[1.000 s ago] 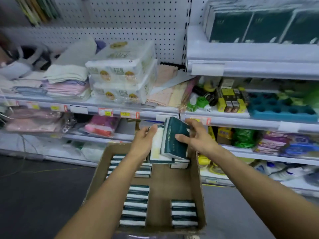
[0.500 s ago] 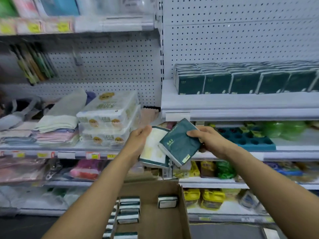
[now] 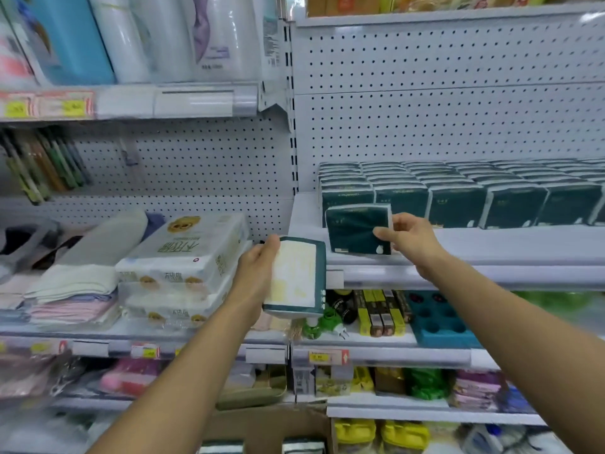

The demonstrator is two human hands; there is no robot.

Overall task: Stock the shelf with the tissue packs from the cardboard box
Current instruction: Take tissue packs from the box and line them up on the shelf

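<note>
box [image 3: 262,427] at the bottom edge, packs inside. left hand [image 3: 258,276] grips a pale-faced pack [image 3: 296,276] below the shelf [image 3: 458,247] lip — fingers curled behind. right hand [image 3: 409,240] pinches a green pack [image 3: 355,229] upright at the shelf front, before the stocked row [image 3: 458,198].

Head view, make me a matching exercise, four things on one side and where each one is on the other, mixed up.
Things:
1. Dark green pack
2. White-faced pack
3. Cardboard box
4. Blue tray

Places:
A. bottom edge of the view
B. in the left hand
C. shelf below the tissue row
D. in the right hand, at the shelf front

Pairs: 1-D, 2-B, 3-A, 4-C
</note>
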